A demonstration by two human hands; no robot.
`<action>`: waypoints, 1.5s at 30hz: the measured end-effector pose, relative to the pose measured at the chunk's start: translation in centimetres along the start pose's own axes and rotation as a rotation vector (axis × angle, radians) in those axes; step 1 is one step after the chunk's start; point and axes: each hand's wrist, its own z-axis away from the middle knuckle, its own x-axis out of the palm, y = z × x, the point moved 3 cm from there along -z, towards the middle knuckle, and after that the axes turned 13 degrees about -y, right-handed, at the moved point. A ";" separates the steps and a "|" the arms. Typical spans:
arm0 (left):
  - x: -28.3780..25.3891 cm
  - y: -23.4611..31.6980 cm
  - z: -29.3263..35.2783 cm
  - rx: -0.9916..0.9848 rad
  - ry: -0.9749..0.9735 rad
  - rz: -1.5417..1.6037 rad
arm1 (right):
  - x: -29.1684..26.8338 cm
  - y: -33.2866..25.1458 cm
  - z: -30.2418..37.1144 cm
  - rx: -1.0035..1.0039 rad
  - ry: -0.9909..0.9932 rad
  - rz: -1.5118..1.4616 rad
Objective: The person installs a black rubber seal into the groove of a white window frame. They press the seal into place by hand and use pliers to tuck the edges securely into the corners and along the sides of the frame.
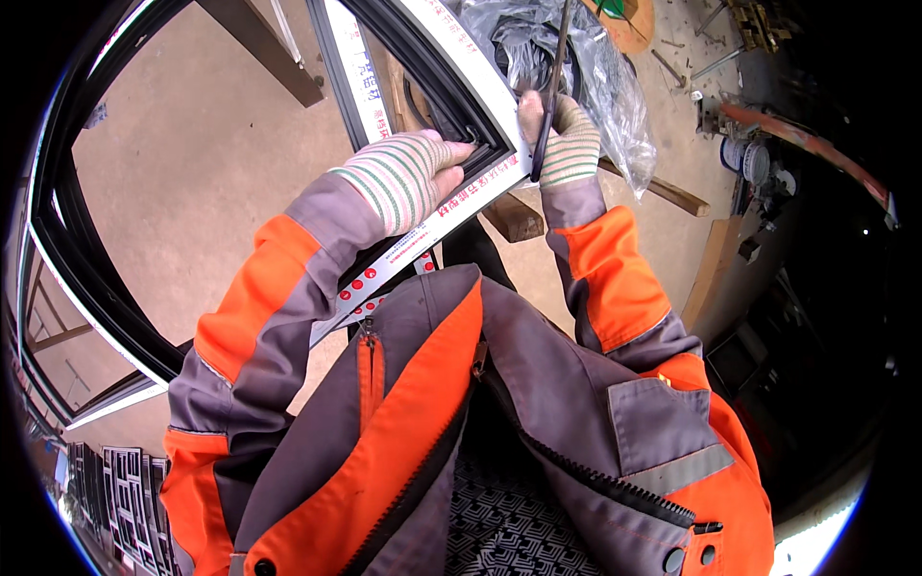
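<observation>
Window frame (495,189), black profile under white printed film, lies ahead of the wearer and spreads to the left, its near corner between the two hands. Left hand (394,182), in a striped knit glove with bare fingertips, rests across the near rail; fingers are partly bent, tips against the black inner edge close to the corner — whether they grip it or only press, I cannot tell. Right hand (571,139), gloved alike, stands just beyond the corner with fingers curled about a black strip (547,125), which runs upward out of view; its lower end hangs beside the wrist. Clear plastic bag (619,115) holding black coils (526,60) lies just past the right hand. Wooden block (515,220) shows below the corner, against bare floor (221,144). Spools (744,158) stand off to the right; further frames (125,490) are stacked at lower left — details too small to tell.
</observation>
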 end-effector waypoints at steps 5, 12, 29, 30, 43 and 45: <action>0.6 -0.4 -0.6 -0.020 0.061 -0.047 | -0.2 0.6 0.2 0.002 -0.048 0.023; 0.0 0.0 -0.1 -0.028 0.068 -0.055 | -0.1 0.4 -0.1 0.042 -0.133 -0.004; 0.9 -0.5 -0.7 0.032 0.088 -0.100 | 0.3 -0.1 -0.1 0.013 -0.100 -0.063; 1.0 -0.6 -0.8 0.030 0.086 -0.088 | 0.2 0.1 -0.2 -0.014 -0.104 -0.037; 1.6 3.4 -0.5 -0.271 0.133 -0.009 | 0.0 -0.1 0.1 0.004 -0.121 -0.049; 2.4 3.6 -0.7 -0.305 0.178 -0.109 | 0.0 -0.2 0.0 0.001 -0.133 -0.044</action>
